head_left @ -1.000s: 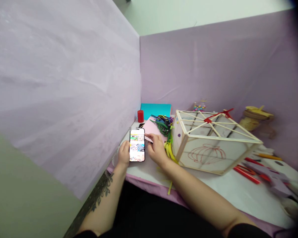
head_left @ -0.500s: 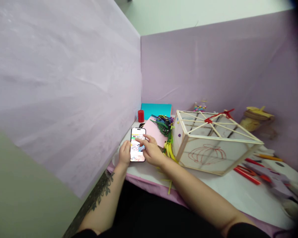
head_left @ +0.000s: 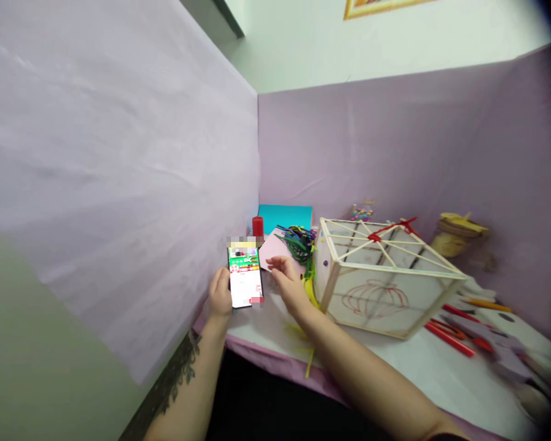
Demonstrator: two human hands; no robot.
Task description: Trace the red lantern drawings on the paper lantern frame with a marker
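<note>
My left hand [head_left: 221, 293] is wrapped round the left edge of a phone [head_left: 245, 278], whose lit screen shows a green band and a white area. Just right of the phone, my right hand [head_left: 288, 283] hovers with its fingers bent and apart, holding nothing. Behind it lie a pink sheet [head_left: 275, 246] and a bundle of dark green and purple strips [head_left: 298, 242]. Yellow strips [head_left: 310, 291] hang between my right hand and a box-shaped lantern [head_left: 376, 300] with a light wooden frame, a red flower-like drawing and a red cord on top.
A red candle [head_left: 258, 226] and a blue folder [head_left: 284, 218] are at the back. Colourful beads [head_left: 362, 213] sit behind the lantern, and a yellow and brown object [head_left: 459, 234] stands right. Red sticks [head_left: 450, 339] and blurred tools lie at the right. Purple cloth walls surround the table.
My right hand has moved off the phone's screen to its right. The phone has shifted left and tilted with my left hand, and its screen picture differs. The view has tilted up slightly.
</note>
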